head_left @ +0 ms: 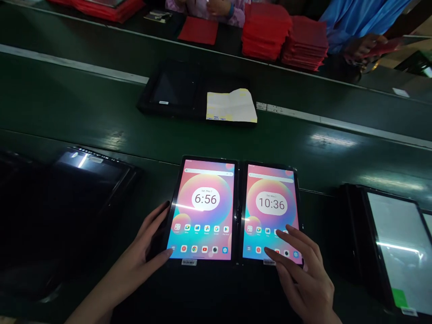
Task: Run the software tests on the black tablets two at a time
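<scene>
Two lit tablets lie side by side in front of me. The left tablet (205,211) shows 6:56 and the right tablet (270,211) shows 10:36; both have colourful home screens with rows of icons and a small label at the bottom edge. My left hand (145,252) is at the left tablet's left edge, fingers apart, the thumb by its lower left corner. Over the lower right part of the right tablet is my right hand (303,270), its fingers spread and the index fingertip at the bottom icon row.
Dark tablets (87,175) lie at the left, and pale-screened tablets (398,243) at the right. Beyond is a black tray (199,118) with a dark tablet and a paper (231,106). Red sheets stand in stacks (265,31) near two people at the far side.
</scene>
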Tool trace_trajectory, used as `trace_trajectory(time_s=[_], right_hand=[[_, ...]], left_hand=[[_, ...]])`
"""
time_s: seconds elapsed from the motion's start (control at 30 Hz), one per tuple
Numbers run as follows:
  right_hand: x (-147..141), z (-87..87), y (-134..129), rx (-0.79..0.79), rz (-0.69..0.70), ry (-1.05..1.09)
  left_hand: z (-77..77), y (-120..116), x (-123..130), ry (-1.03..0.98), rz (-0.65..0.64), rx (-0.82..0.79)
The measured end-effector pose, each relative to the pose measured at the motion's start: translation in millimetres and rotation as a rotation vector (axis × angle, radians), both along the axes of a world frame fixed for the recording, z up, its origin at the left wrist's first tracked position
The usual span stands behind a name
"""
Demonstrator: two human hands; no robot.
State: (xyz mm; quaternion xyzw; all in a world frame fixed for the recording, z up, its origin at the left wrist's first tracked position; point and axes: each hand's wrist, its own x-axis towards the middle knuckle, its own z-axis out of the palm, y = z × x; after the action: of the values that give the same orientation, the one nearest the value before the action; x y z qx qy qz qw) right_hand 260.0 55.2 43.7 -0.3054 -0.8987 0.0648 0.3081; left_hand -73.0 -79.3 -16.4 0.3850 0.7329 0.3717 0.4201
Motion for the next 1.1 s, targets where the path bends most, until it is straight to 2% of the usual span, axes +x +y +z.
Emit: trace_trajectory(time_s=[0.13,0.33,0.57,0.67,0.77,0.93,1.03,1.1], right_hand=[[0.6,-1.2,-1.0,0.005,-0.028,0.011],[-0.4,-2.5,-1.3,0.000,-0.037,-0.005],[5.3,1.1,4.3,0.011,-0.029,-0.008],[17.3,3.6,21.0,0.021,-0.156,-0.006],[26.9,3.6,43.9,0.058,-0.325,-0.008],[20.0,-8.5,64.1,0.081,-0.341,-0.034],[13.7,-18.5,63.0,0.066,-0.337,-0.065],[14.2,-22.2,62.0,0.055,-0.338,-0.088]], left_hand=[[2.6,2.8,-2.8,0.007,0.017,-0.007],[10.8,7.3,-13.3,-0.005,-0.054,-0.123],[25.9,10.0,12.4,-0.042,0.140,-0.067],[26.7,19.4,10.1,-0.155,0.172,-0.042],[19.0,37.6,-3.4,-0.270,0.210,-0.090],[4.3,67.1,-13.4,-0.399,0.379,-0.107],[9.4,73.9,-3.0,-0.406,0.493,-0.105],[16.3,75.8,5.9,-0.371,0.561,-0.047]])
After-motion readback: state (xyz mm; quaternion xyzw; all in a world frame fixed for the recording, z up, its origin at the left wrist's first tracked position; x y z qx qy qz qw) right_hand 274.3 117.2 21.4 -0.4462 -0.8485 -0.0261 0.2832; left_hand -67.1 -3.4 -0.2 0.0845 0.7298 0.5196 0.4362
